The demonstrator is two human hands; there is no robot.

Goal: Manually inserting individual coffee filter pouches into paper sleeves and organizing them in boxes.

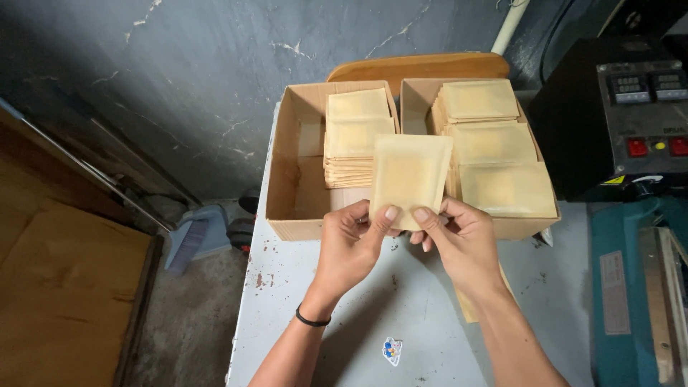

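Observation:
Both of my hands hold one flat tan paper pouch (409, 174) upright above the white table (301, 308). My left hand (351, 240) pinches its lower left edge with the thumb on the front. My right hand (455, 236) pinches the lower right edge. Behind it, the left cardboard box (290, 179) holds two short stacks of the same pouches (355, 136). The right cardboard box (430, 93) is packed with taller stacks of pouches (494, 143). A black band sits on my left wrist.
A black machine (616, 107) with displays and red buttons stands at the right, with a teal machine (631, 287) below it. A wooden board (423, 66) lies behind the boxes. A small sticker (391, 351) is on the table. Brown cardboard (64, 279) lies on the floor at the left.

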